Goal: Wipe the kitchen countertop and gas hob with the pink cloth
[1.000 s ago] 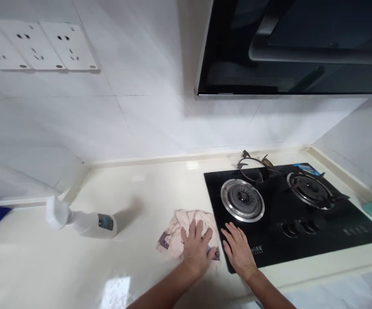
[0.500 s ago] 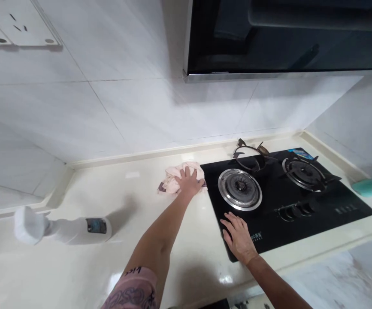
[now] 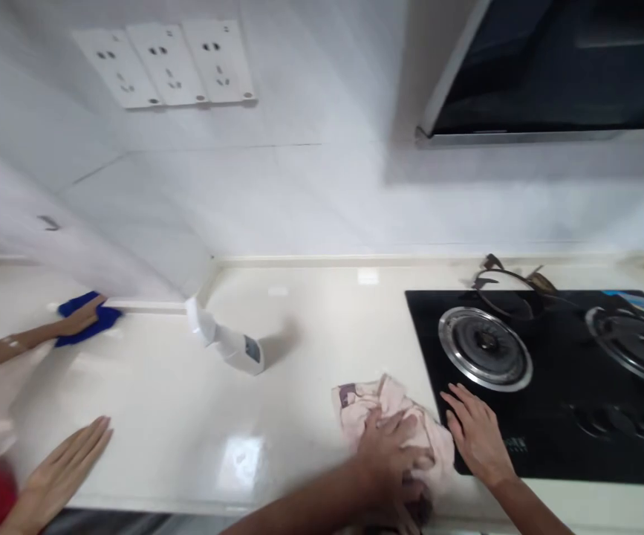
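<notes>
My left hand (image 3: 389,449) presses down on a pale pink cloth (image 3: 387,395) on the cream countertop (image 3: 310,327), its fingers curved over the bunched fabric. The cloth lies just left of the black glass gas hob (image 3: 547,405), near the counter's front. On the hob's front left corner rests my right hand (image 3: 478,437), open, fingers spread and holding nothing. The nearer burner (image 3: 486,348) lies bare just behind it. A detached pan support (image 3: 503,293) stands at the hob's back edge.
A white spray bottle (image 3: 238,348) stands left of the cloth. At the far left another person's hand (image 3: 81,318) presses a blue cloth (image 3: 90,331); their other hand (image 3: 62,472) lies on the counter. A range hood (image 3: 555,82) overhangs the hob. Sockets (image 3: 168,63) line the wall.
My left hand has drawn the cloth from the back of the counter toward the front. The view has swung left, bringing the other person's hands into sight. My right hand stays on the hob.
</notes>
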Demonstrator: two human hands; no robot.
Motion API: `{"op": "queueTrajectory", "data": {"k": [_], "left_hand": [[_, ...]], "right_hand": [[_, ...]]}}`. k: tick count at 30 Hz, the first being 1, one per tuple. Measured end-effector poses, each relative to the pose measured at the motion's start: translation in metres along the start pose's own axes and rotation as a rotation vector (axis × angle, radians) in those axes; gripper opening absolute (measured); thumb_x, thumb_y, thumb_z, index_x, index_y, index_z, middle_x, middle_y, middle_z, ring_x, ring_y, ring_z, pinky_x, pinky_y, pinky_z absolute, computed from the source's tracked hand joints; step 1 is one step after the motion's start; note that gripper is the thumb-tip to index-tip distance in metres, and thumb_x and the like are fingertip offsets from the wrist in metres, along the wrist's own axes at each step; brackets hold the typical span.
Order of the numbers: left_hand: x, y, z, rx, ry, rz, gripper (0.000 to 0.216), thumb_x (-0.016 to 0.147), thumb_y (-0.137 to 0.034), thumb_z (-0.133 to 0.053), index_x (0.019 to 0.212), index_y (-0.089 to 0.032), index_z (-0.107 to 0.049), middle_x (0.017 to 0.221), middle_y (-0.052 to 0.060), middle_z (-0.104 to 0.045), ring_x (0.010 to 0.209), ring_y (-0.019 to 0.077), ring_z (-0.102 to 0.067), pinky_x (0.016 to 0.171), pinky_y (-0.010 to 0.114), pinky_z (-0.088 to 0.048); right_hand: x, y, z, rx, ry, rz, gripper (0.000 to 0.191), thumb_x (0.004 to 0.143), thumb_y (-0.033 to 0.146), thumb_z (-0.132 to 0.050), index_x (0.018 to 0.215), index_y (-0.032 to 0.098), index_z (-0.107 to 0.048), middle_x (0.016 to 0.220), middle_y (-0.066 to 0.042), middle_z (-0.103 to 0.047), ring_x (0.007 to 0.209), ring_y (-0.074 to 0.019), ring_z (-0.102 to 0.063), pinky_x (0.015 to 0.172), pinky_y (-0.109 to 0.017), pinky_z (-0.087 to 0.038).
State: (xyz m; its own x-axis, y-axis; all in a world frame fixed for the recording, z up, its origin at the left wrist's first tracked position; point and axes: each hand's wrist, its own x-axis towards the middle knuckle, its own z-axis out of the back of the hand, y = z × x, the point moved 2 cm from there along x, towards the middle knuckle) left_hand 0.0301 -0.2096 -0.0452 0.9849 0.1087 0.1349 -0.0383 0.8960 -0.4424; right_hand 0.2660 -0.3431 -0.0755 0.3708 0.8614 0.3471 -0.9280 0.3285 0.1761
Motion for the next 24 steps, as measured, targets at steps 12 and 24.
{"op": "queueTrajectory", "data": {"k": [12, 24], "left_hand": [[-0.014, 0.198, 0.136, 0.209, -0.243, 0.727, 0.048, 0.098, -0.048, -0.059, 0.142, -0.029, -0.066, 0.169, 0.013, -0.041, 0.153, 0.0398, -0.037, 0.123, 0.067, -0.017], [-0.059, 0.099, 0.059, 0.099, -0.326, 0.598, 0.053, 0.089, -0.050, -0.068, 0.141, -0.039, -0.064, 0.163, 0.009, -0.051, 0.148, 0.0407, -0.046, 0.117, 0.073, -0.031]], "right_hand": [[-0.008, -0.014, -0.011, -0.019, -0.051, 0.050, 0.043, 0.101, 0.041, -0.040, 0.130, 0.022, -0.067, 0.142, -0.013, -0.067, 0.134, -0.0326, -0.060, 0.102, -0.050, -0.047], [-0.008, -0.031, -0.023, 0.033, -0.107, 0.060, 0.044, 0.091, 0.047, -0.047, 0.124, 0.032, -0.074, 0.131, -0.009, -0.074, 0.120, -0.0368, -0.069, 0.089, -0.054, -0.054]]}}
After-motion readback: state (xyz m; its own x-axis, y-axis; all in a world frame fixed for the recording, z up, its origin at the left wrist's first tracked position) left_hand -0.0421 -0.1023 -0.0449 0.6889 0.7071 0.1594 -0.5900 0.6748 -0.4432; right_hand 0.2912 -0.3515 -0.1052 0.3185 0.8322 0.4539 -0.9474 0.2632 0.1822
